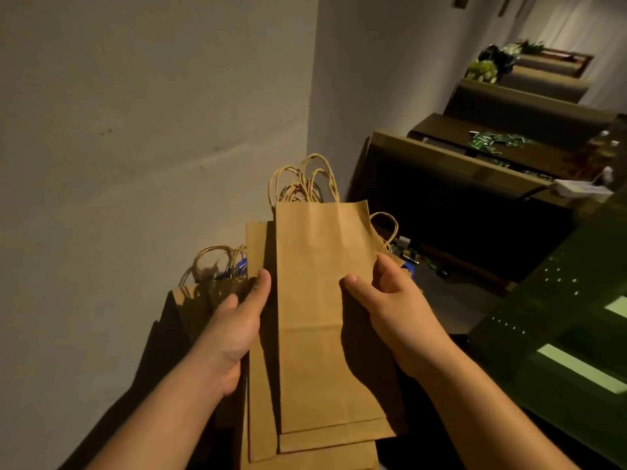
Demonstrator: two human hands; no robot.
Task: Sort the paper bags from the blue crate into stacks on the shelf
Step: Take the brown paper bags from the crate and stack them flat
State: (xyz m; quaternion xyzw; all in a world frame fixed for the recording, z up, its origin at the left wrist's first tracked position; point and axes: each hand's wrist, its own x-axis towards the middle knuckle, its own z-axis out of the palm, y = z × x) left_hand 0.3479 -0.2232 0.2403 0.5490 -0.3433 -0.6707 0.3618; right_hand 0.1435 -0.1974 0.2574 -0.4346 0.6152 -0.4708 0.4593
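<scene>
While the left hand [242,320] and right hand [390,300] each pinch a side edge of the fanned paper bags [319,317] held at chest height, these look light, floppy, crease-prone; judged best gripped mid-edge, not by handles [305,179].

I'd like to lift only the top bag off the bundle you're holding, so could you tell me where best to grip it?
Pinch the top paper bag at its upper edge just below the twisted handles, coming from the far end. That end sticks out past both the left hand and the right hand, which clamp the long sides, so your fingers should meet only that one flat bag.
</scene>
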